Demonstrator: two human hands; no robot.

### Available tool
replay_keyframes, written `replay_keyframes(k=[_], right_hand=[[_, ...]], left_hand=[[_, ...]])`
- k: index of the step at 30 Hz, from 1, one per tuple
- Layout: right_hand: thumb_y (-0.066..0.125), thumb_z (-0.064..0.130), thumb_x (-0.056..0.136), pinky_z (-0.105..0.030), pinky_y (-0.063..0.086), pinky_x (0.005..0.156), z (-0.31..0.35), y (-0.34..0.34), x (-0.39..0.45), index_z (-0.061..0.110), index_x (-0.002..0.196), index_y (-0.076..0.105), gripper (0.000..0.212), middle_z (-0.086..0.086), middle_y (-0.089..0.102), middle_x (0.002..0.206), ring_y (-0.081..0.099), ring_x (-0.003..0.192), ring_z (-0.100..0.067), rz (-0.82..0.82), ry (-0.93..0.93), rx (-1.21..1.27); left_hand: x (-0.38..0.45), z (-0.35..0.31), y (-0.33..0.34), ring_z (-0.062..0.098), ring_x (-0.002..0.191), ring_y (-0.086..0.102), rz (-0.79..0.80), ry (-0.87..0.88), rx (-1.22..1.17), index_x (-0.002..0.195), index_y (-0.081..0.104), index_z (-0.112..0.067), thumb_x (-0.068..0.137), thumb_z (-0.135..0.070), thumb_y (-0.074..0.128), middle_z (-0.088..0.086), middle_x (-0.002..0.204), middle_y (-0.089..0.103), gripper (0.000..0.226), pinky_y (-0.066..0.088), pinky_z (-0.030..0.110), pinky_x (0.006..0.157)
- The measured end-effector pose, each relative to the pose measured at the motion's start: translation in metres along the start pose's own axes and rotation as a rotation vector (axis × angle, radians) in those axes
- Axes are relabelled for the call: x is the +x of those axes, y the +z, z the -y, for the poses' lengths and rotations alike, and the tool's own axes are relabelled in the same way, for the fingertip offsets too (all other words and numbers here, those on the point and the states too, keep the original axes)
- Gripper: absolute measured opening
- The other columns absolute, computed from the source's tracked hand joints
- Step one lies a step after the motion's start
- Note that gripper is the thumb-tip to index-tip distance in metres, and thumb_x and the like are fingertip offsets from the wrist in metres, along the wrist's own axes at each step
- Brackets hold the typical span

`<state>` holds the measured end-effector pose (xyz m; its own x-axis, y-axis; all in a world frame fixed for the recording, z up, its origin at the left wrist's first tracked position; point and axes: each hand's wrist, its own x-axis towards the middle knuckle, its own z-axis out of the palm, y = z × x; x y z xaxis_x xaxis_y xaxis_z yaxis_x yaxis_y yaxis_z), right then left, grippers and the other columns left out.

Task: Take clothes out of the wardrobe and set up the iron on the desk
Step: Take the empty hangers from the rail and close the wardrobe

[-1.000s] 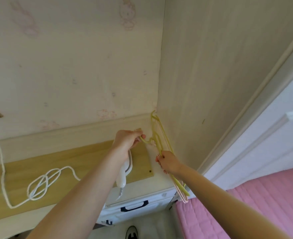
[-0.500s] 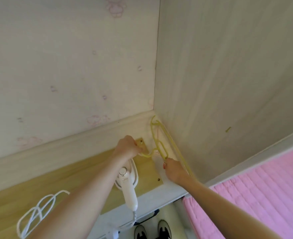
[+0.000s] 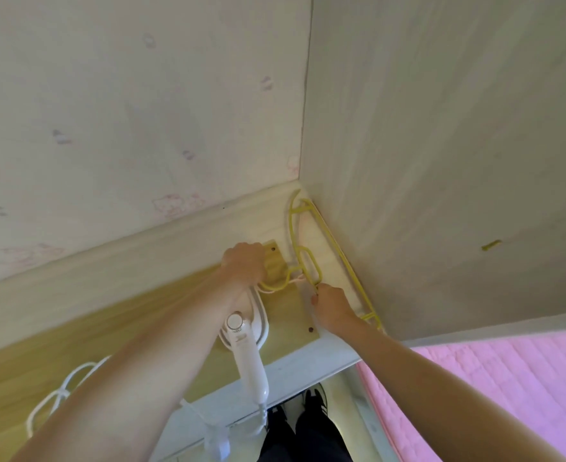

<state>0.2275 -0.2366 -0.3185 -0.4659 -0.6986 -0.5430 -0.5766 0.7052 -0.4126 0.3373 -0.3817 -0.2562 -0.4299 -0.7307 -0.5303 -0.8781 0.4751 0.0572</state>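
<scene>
A white handheld iron (image 3: 246, 348) lies on the wooden desk top (image 3: 75, 331), handle toward me, its white cord (image 3: 65, 395) looped at the left. Yellow plastic hangers (image 3: 303, 258) lie flat in the desk's far right corner against the side panel. My left hand (image 3: 245, 263) is closed around the hook end of the hangers, just beyond the iron's head. My right hand (image 3: 331, 305) pinches the hangers' lower bar close to the corner. A pale pink hanger strand (image 3: 299, 279) shows between my hands.
A pale wooden panel (image 3: 441, 161) rises on the right of the desk and a patterned wall (image 3: 125, 111) stands behind it. A pink quilted bed (image 3: 491, 395) lies at lower right. My dark trousers and shoes (image 3: 304, 428) show below the desk edge.
The hangers have gone from upright to lying flat in the desk corner, with both hands lowering along with them. The view has tilted down toward the desk edge and my feet.
</scene>
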Motion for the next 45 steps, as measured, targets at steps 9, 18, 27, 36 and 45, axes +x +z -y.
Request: replay_keyframes(k=[9, 18, 27, 36, 45], right_hand=[[0.041, 0.015, 0.098, -0.036, 0.047, 0.078, -0.004, 0.01, 0.011, 0.001, 0.106, 0.058, 0.023, -0.021, 0.062, 0.112, 0.06, 0.102, -0.038, 0.031, 0.082, -0.027], [0.043, 0.014, 0.097, -0.033, 0.044, 0.067, 0.004, 0.02, 0.013, 0.001, 0.107, 0.059, 0.022, -0.02, 0.062, 0.108, 0.059, 0.086, -0.034, 0.082, 0.082, -0.029], [0.041, 0.017, 0.099, -0.035, 0.047, 0.075, 0.0, 0.007, 0.007, -0.003, 0.108, 0.06, 0.028, -0.021, 0.062, 0.11, 0.06, 0.101, -0.036, 0.016, 0.036, -0.106], [0.044, 0.006, 0.096, -0.037, 0.048, 0.083, 0.005, 0.012, 0.002, 0.005, 0.118, 0.053, 0.024, -0.014, 0.052, 0.117, 0.056, 0.108, -0.031, -0.068, 0.008, -0.26], [0.05, 0.01, 0.094, -0.036, 0.042, 0.066, 0.001, 0.014, -0.006, 0.009, 0.116, 0.053, 0.022, -0.008, 0.057, 0.113, 0.055, 0.107, -0.027, -0.121, -0.038, -0.459]], left_hand=[[0.014, 0.014, 0.03, 0.025, 0.112, 0.05, -0.08, 0.104, 0.122, 0.115, 0.055, -0.015, 0.091, -0.034, 0.053, 0.007, 0.116, 0.058, 0.03, 0.037, 0.033, 0.09], [0.015, 0.035, 0.033, 0.023, 0.109, 0.047, -0.119, 0.162, 0.153, 0.106, 0.061, -0.019, 0.091, -0.045, 0.052, 0.006, 0.107, 0.058, 0.031, 0.036, 0.034, 0.089], [0.022, 0.021, 0.036, 0.024, 0.109, 0.053, -0.072, 0.167, 0.133, 0.106, 0.06, -0.016, 0.087, -0.039, 0.057, 0.006, 0.11, 0.062, 0.029, 0.036, 0.033, 0.087], [0.021, 0.02, 0.037, 0.025, 0.115, 0.049, -0.075, 0.164, 0.219, 0.118, 0.055, -0.014, 0.092, -0.03, 0.052, 0.008, 0.119, 0.058, 0.031, 0.036, 0.032, 0.089], [0.013, 0.018, 0.036, 0.027, 0.108, 0.056, -0.116, 0.175, 0.206, 0.114, 0.058, -0.015, 0.091, -0.026, 0.054, 0.008, 0.115, 0.061, 0.026, 0.035, 0.03, 0.08]])
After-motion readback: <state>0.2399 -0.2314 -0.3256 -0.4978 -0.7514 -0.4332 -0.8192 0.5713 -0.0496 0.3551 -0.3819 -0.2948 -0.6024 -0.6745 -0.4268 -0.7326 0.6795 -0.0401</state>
